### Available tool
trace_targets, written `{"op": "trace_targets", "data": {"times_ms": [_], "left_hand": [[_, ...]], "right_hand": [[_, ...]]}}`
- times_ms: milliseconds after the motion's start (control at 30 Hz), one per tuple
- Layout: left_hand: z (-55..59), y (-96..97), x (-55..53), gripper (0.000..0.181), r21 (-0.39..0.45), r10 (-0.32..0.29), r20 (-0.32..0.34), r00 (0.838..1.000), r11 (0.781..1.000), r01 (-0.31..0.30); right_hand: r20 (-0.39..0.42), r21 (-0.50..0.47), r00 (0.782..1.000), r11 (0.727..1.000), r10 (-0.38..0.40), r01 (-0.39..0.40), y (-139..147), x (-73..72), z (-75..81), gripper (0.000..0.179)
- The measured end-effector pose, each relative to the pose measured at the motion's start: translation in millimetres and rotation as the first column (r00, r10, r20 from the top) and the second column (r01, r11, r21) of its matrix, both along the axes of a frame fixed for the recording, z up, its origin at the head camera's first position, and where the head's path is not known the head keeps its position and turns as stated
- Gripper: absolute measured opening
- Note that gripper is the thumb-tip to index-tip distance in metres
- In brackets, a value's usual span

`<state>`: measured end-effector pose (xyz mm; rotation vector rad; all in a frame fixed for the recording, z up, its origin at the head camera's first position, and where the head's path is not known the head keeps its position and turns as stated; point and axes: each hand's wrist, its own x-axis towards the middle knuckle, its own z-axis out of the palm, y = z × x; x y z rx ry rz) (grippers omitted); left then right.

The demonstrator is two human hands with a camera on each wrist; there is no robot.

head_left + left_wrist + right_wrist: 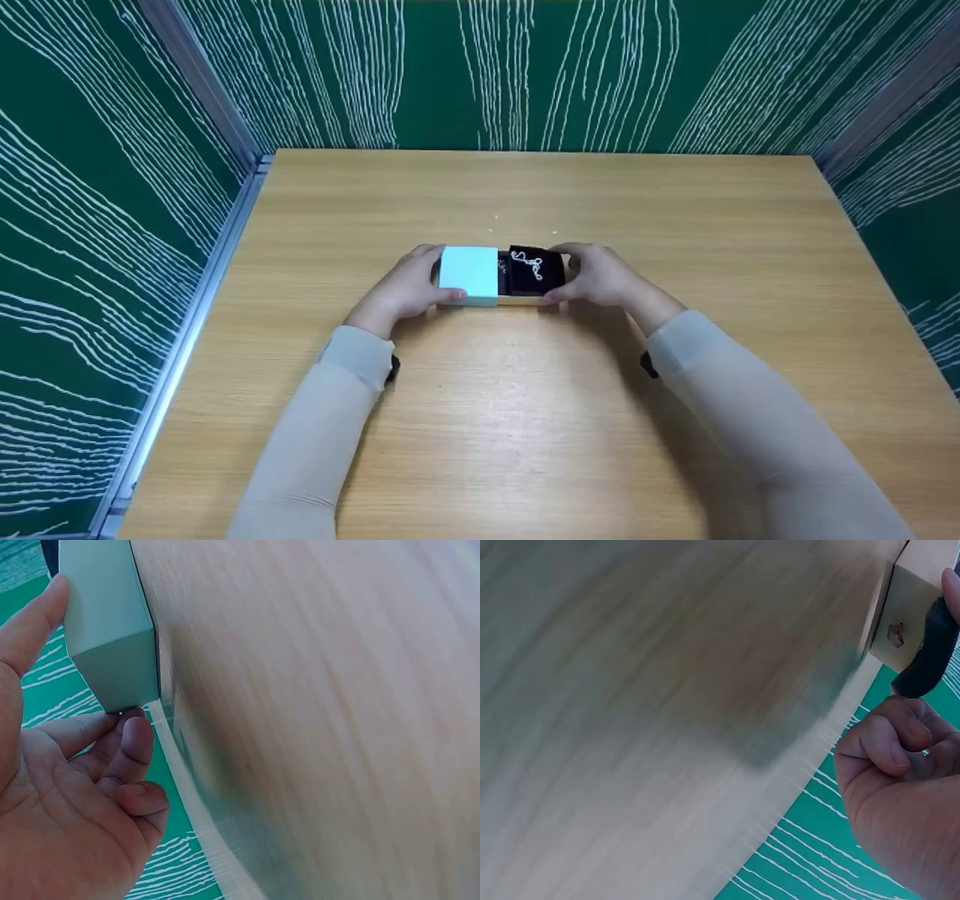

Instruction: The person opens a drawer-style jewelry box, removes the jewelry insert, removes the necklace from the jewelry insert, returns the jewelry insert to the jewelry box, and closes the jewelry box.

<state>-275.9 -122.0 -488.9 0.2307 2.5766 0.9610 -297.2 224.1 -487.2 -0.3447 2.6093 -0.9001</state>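
Sleeves [304, 442]: behind my fingers.
Left hand [407, 282]: pinches turquoise cover [469, 268].
Right hand [600, 276]: pinches black pad [551, 268].
Box [519, 301]: lengthwise between them.

Head: high, farther, looking forward-down. Wrists: close, low, facing box [469, 271] ends; tabletop [517, 420] shared by all.

You face a wooden table [525, 435], shiny at its near middle, enclosed left, right and far by green walls [429, 75] streaked white.
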Motion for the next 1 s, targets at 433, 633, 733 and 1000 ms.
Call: {"op": "trace_targets", "data": {"times_ms": [433, 633, 733, 1000], "left_hand": [[-1.2, 1.3, 0.8, 0.105, -0.003, 0.016, -0.002, 1.0, 1.0, -0.016], [-0.4, 0.5, -0.8, 0.105, -0.002, 0.004, -0.013, 1.0, 1.0, -0.004], [0.1, 1.2, -0.9, 0.106, 0.003, 0.001, -0.015, 1.0, 1.0, -0.001], [0.2, 1.3, 1.0, 0.104, 0.015, 0.016, -0.005, 1.0, 1.0, -0.016]], "right_hand": [[0.008, -0.104, 1.0, 0.995, 0.01, -0.009, 4, 1.1, -0.5, 0.099], [-0.003, -0.141, 1.0, 0.99, 0.013, -0.013, 2, 1.9, 4.4, 0.093], [-0.006, -0.14, 1.0, 0.99, 0.005, -0.005, 3, 2.0, 6.2, 0.093], [-0.017, -0.162, 1.0, 0.987, 0.0, -0.003, 0, 4.1, 13.3, 0.096]]}}
